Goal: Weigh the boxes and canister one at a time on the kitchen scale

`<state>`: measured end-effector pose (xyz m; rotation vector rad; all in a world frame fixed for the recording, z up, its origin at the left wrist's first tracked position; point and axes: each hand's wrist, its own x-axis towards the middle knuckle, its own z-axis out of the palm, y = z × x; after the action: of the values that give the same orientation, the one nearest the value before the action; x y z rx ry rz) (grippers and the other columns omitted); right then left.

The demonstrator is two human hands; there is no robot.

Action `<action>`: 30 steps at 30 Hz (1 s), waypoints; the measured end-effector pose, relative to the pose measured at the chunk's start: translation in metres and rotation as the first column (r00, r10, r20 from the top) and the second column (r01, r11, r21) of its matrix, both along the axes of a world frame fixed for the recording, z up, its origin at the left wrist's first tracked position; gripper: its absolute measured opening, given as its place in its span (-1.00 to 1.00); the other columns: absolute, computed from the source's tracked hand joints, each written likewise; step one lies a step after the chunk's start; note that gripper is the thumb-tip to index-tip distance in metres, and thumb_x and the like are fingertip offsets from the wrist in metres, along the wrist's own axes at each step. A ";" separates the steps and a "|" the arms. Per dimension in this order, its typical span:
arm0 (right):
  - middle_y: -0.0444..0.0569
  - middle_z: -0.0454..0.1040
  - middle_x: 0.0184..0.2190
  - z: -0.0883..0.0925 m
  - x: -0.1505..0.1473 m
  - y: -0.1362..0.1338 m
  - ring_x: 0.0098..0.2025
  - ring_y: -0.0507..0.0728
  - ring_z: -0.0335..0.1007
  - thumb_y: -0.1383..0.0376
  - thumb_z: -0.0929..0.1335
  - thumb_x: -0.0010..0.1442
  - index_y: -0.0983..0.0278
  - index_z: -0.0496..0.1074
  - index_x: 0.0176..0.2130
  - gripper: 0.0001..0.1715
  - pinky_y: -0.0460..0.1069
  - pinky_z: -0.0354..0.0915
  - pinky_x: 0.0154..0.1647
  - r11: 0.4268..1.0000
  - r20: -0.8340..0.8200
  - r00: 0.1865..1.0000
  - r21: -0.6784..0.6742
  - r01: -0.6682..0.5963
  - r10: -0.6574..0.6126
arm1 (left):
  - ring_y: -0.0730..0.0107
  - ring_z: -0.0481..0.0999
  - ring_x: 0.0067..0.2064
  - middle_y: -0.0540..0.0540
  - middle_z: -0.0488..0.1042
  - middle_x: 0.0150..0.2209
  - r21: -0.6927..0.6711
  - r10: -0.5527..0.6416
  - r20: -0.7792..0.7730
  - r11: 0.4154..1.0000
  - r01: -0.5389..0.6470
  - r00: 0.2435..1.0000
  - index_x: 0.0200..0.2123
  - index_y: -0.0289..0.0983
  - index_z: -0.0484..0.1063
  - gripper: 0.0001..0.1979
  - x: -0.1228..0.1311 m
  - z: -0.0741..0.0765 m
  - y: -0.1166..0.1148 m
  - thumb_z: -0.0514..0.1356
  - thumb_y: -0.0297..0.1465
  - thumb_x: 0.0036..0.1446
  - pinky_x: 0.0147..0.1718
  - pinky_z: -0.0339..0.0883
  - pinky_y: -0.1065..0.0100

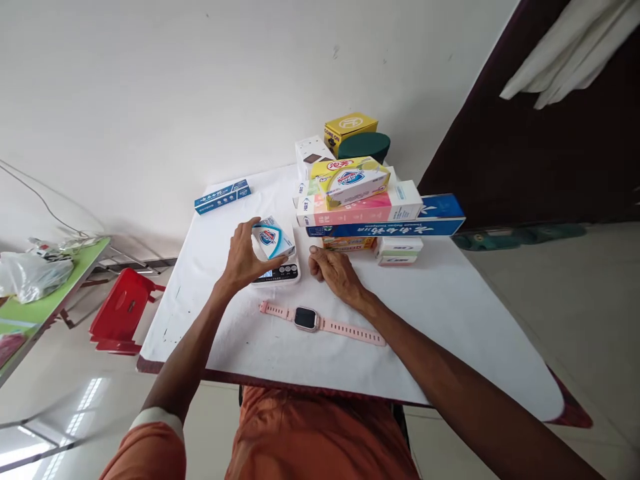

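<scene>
A small white and blue box (273, 239) is being held by the left hand (241, 257). The thumb is being laid along the near edge of the box, and the fingers are being bent at its far left corner, so this hand is being spread about as wide as the box itself. The box is being positioned over the white scale (294, 275); whether its bottom is touching the scale cannot be told.

From the right hand (338, 275), the box is lying to the left and a little farther away, with a gap being left between them. The right hand is being rested on the bench (450, 313), just beside the scale, and is being curled into a loose fist; nothing is being seen between its fingers.

Nearer to the body, a watch (305, 319) with a pink strap is being laid flat below both hands. Behind the right hand, a long blue box (440, 223) is being covered partly by a pink box (350, 212), and a yellow box (350, 190) is being carried on top.
</scene>
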<state>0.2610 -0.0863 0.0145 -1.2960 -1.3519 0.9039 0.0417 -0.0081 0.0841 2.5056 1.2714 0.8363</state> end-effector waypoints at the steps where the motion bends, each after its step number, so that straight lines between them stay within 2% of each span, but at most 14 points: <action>1: -0.09 0.36 -0.60 0.000 0.000 0.000 -0.57 0.06 0.28 -0.43 0.09 0.35 0.18 0.29 -0.56 -0.11 0.01 0.27 -0.41 1.000 0.004 1.000 0.000 0.004 -0.004 | -0.10 0.45 0.26 -0.25 0.41 0.23 -0.010 0.010 -0.003 1.000 -0.010 1.000 0.35 -0.09 0.20 -0.06 0.002 -0.004 0.000 0.53 -0.07 -0.01 0.22 0.36 -0.11; 8: -0.09 0.38 -0.60 -0.002 0.000 0.001 -0.57 0.07 0.30 -0.50 0.09 0.29 0.18 0.28 -0.55 -0.07 0.01 0.27 -0.42 1.000 0.001 1.000 -0.015 0.012 -0.012 | -0.13 0.44 0.27 -0.27 0.41 0.27 -0.006 0.062 0.000 0.998 -0.062 0.998 0.35 -0.10 0.19 -0.05 0.001 -0.022 0.014 0.54 -0.04 -0.02 0.23 0.29 -0.14; 12: -0.09 0.39 -0.60 -0.003 0.000 0.001 -0.57 0.06 0.30 -0.49 0.09 0.30 0.18 0.29 -0.55 -0.08 0.01 0.28 -0.41 1.000 0.006 1.000 -0.008 0.012 -0.012 | -0.15 0.43 0.29 -0.29 0.38 0.32 -0.048 0.086 -0.006 0.995 -0.086 0.996 0.36 -0.08 0.18 -0.03 -0.003 -0.029 0.016 0.53 0.01 -0.01 0.26 0.25 -0.16; 18: -0.08 0.40 -0.59 -0.005 0.000 0.002 -0.57 0.05 0.29 -0.50 0.09 0.29 0.19 0.29 -0.54 -0.07 -0.01 0.29 -0.42 1.000 0.008 1.000 -0.012 0.023 -0.023 | -0.18 0.38 0.32 -0.32 0.41 0.27 -0.113 0.074 -0.003 0.991 -0.074 0.997 0.42 -0.11 0.15 0.08 -0.012 -0.026 0.011 0.52 0.07 -0.06 0.27 0.23 -0.19; 21: -0.09 0.39 -0.59 -0.004 0.000 0.002 -0.57 0.04 0.29 -0.51 0.10 0.28 0.20 0.30 -0.54 -0.06 -0.03 0.29 -0.44 1.000 0.001 1.000 -0.014 0.018 -0.018 | -0.19 0.37 0.33 -0.32 0.40 0.28 -0.131 0.067 0.113 0.990 -0.052 0.991 0.44 -0.09 0.16 0.06 -0.025 -0.025 0.012 0.46 0.15 -0.01 0.29 0.20 -0.23; 23: -0.09 0.38 -0.60 -0.004 0.000 0.001 -0.57 0.04 0.30 -0.50 0.11 0.28 0.20 0.30 -0.54 -0.06 -0.03 0.29 -0.43 1.000 0.003 1.000 -0.009 0.015 -0.015 | -0.15 0.37 0.35 -0.33 0.34 0.34 -0.119 0.115 0.283 0.989 -0.085 0.952 0.47 -0.07 0.13 -0.01 -0.036 -0.027 0.014 0.33 0.22 0.12 0.31 0.21 -0.20; 26: -0.09 0.39 -0.59 -0.003 0.000 0.001 -0.56 0.04 0.30 -0.49 0.11 0.30 0.20 0.31 -0.54 -0.07 -0.02 0.28 -0.43 1.000 0.012 1.000 -0.004 0.015 -0.015 | -0.05 0.36 0.38 -0.35 0.23 0.41 -0.059 0.262 0.532 0.960 -0.273 0.805 0.51 -0.10 0.03 -0.11 -0.052 -0.034 0.017 0.07 0.26 0.31 0.34 0.24 -0.11; 28: -0.08 0.40 -0.59 -0.003 0.000 0.001 -0.56 0.04 0.31 -0.49 0.11 0.30 0.20 0.31 -0.54 -0.07 -0.02 0.28 -0.43 1.000 0.011 1.000 -0.005 0.013 -0.013 | -0.03 0.33 0.40 -0.38 0.19 0.42 -0.020 0.337 0.616 0.910 -0.414 0.712 0.52 -0.15 -0.02 -0.13 -0.059 -0.039 0.018 -0.05 0.24 0.37 0.35 0.24 -0.08; 30: -0.08 0.40 -0.59 -0.004 0.000 0.001 -0.56 0.05 0.31 -0.50 0.11 0.29 0.20 0.31 -0.54 -0.07 -0.02 0.27 -0.43 1.000 0.007 1.000 -0.007 0.010 -0.010 | -0.02 0.31 0.41 -0.40 0.17 0.42 0.011 0.367 0.647 0.872 -0.490 0.668 0.52 -0.19 -0.05 -0.15 -0.062 -0.043 0.019 -0.08 0.20 0.40 0.35 0.25 -0.06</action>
<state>0.2609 -0.0849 0.0107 -1.3118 -1.3470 0.8989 -0.0200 0.0107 0.0413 1.7389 1.5771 1.7951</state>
